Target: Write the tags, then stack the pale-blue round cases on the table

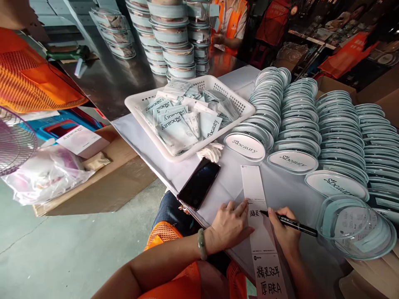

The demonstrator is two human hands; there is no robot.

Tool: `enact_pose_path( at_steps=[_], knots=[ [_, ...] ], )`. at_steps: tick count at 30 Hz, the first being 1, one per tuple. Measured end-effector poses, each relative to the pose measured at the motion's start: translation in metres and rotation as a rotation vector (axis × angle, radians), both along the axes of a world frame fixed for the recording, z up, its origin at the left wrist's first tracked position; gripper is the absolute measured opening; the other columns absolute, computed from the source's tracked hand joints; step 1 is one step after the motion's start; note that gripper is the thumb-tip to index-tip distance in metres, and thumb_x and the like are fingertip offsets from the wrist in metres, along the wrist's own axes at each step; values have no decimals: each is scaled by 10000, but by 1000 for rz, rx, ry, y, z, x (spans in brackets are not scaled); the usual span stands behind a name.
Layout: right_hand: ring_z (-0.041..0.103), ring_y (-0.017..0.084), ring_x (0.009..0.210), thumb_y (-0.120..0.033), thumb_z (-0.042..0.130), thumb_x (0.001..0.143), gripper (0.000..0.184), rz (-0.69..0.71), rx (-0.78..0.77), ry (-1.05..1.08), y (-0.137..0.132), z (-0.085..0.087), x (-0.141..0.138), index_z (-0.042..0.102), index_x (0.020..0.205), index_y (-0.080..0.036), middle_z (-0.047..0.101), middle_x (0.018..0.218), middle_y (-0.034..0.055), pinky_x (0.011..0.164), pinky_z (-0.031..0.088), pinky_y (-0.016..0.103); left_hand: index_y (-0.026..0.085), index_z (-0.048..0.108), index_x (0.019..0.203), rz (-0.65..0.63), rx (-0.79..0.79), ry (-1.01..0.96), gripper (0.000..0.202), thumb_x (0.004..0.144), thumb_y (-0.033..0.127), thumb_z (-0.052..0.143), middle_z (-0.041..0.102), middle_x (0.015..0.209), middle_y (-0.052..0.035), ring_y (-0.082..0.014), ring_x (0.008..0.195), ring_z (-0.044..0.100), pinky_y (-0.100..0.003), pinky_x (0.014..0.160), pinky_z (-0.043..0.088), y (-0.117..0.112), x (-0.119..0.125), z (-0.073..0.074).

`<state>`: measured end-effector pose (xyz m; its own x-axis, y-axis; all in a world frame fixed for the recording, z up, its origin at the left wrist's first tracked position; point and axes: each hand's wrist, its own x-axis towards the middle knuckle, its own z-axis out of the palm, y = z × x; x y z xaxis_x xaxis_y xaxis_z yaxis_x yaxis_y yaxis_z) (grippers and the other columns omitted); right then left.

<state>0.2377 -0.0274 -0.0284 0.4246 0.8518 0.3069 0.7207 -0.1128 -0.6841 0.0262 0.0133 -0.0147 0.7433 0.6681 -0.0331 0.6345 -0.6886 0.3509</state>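
Note:
A black marker pen (pixel 298 225) is gripped in my right hand (pixel 286 237), its tip touching a long white strip of label paper (pixel 263 238). Fresh black characters stand at the tip, and larger handwritten ones show on the lower part of the strip. My left hand (pixel 229 226) lies flat with its fingers stretched out at the strip's left edge. A dark smartphone (pixel 199 183) rests to the left of the strip, beside a crumpled white tissue or cloth (pixel 211 152).
A white basket (pixel 174 157) of pale blue sachets (pixel 177 128) stands behind the phone. Rows of oval "beauty" boxes (pixel 293 161) lean at right, near clear lidded containers (pixel 355 226). Stacked tubs (pixel 171 37) stand at the back. Another person (pixel 232 25) in an orange vest is beyond.

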Motion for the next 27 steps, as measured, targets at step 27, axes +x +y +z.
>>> enact_pose_path(
  at_steps=[27],
  knots=[
    [506,157,513,-615,666,764,493,-118,71,57,-1,6,-2,406,550,-255,460,487,-25,530,417,287,127,546,1443,4,6,-12,657,999,602,452,448,1578,-115,-291,1122,591,-404,831,540,-1,1,-1]
  ],
)
